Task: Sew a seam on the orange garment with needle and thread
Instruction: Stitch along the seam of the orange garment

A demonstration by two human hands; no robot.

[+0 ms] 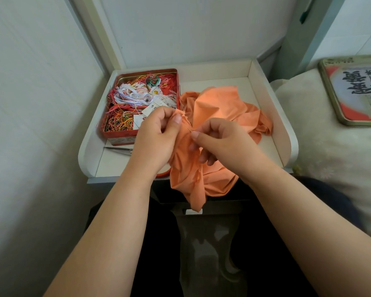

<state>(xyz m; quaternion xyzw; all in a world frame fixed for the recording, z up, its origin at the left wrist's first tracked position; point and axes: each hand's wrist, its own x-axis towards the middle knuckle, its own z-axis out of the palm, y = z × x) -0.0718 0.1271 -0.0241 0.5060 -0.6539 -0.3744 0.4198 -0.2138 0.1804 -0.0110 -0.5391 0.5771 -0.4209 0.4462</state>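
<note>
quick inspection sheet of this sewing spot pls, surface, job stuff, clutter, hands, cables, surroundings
surface: white tray table with raised rims, between a wall and a bed
job's things: orange garment bunched on the table and hanging over its front edge; needle stuck in the raised fold; thread too thin to make out
clutter: open red tin full of tangled threads; scissors lying in front of the tin
hands: left hand pinches the garment's fold; right hand pinches the needle with its fingers
cables: nothing seen
surroundings: tin lid lying on the bed to the right; white wall to the left
</note>
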